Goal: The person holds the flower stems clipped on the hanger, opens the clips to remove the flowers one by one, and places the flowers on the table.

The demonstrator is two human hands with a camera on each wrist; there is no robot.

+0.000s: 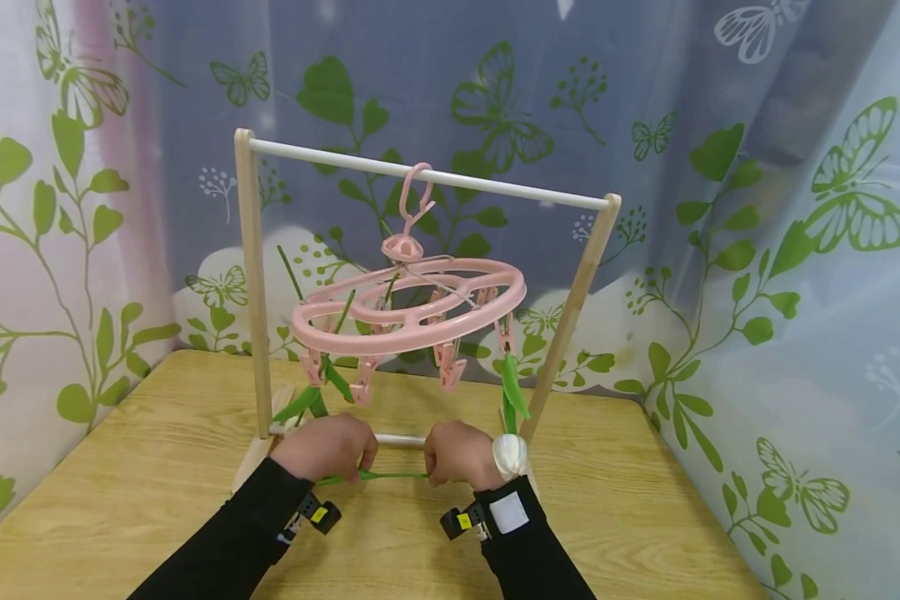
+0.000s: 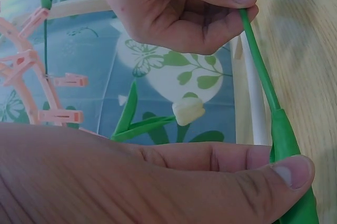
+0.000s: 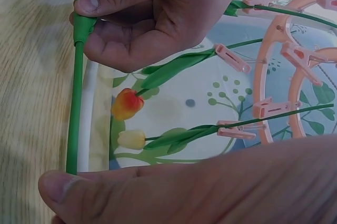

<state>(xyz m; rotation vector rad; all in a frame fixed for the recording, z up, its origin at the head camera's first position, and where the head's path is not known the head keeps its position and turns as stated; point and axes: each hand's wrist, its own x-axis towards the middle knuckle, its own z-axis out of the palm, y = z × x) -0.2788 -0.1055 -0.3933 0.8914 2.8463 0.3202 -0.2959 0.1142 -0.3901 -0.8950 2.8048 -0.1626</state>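
Note:
Both hands hold one artificial tulip by its green stem (image 1: pixel 401 475), stretched roughly level low before the rack. My left hand (image 1: pixel 332 450) pinches the leafy part (image 2: pixel 287 139) between thumb and fingers. Toward the stem's bare end, my right hand (image 1: pixel 461 454) pinches it; the bloom is hidden. A round pink clip hanger (image 1: pixel 412 338) hangs tilted above the hands. From its clips other tulips dangle bloom-down: a white one (image 1: pixel 510 456) at the right, and a red-orange one (image 3: pixel 127 104) and a pale yellow one (image 3: pixel 131 139) in the right wrist view.
The hanger's hook (image 1: pixel 417 196) loops over the white top bar (image 1: pixel 330 158) of a wooden rack (image 1: pixel 252 292). Several pink clips (image 1: pixel 447 367) hang low, just above the hands. A wood-grain table (image 1: pixel 615 500) lies below, with a leaf-patterned curtain (image 1: pixel 720 275) behind.

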